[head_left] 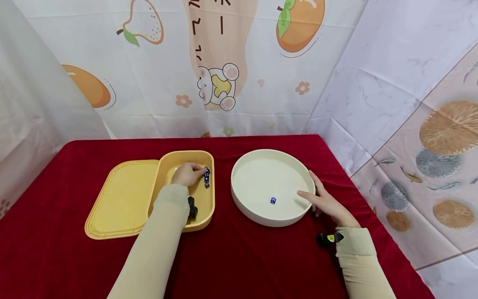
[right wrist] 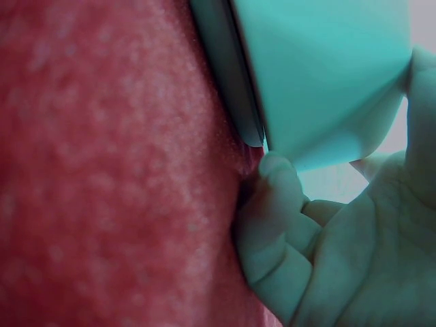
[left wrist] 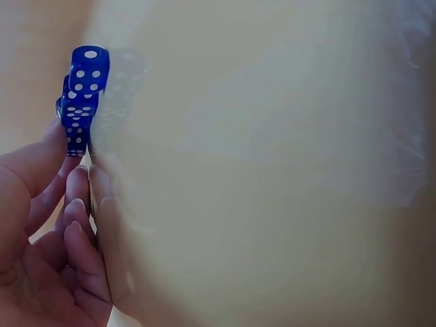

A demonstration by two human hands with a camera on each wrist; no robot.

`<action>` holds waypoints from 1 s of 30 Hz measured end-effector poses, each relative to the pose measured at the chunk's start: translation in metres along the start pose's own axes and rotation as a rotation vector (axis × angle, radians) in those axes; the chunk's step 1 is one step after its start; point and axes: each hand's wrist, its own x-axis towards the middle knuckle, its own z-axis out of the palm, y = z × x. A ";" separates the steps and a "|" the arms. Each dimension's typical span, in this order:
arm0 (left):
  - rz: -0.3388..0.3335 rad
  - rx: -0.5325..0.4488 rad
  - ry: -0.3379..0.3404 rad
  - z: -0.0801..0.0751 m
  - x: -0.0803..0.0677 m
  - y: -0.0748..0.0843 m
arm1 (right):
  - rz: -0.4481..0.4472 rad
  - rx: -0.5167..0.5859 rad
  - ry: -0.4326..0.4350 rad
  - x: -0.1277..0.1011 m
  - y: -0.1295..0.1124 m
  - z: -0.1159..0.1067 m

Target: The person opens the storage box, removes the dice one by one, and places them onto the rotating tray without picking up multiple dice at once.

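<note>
Blue, white-dotted cubic dice (head_left: 207,180) form a near-to-far row inside the yellow rectangular box (head_left: 203,223); the nearer left hand (head_left: 186,174) pinches its far end, while the right hand (head_left: 325,201) grips the round white tray (head_left: 261,178).

A table (head_left: 254,257) in deep red cloth before me, a flat yellow lid (head_left: 123,199) toward its left edge, a yellow box (head_left: 201,224) beside that toward the far edge, a round white tray (head_left: 261,178) toward the right edge
</note>
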 end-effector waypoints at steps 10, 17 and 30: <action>-0.025 0.019 -0.016 0.000 -0.001 0.002 | 0.006 -0.002 0.005 -0.001 -0.001 0.001; -0.041 -0.056 0.031 -0.003 0.000 0.000 | 0.006 -0.006 0.008 0.000 -0.001 0.001; 0.010 -0.180 0.091 -0.004 -0.005 0.009 | -0.003 0.001 0.006 0.000 0.000 0.001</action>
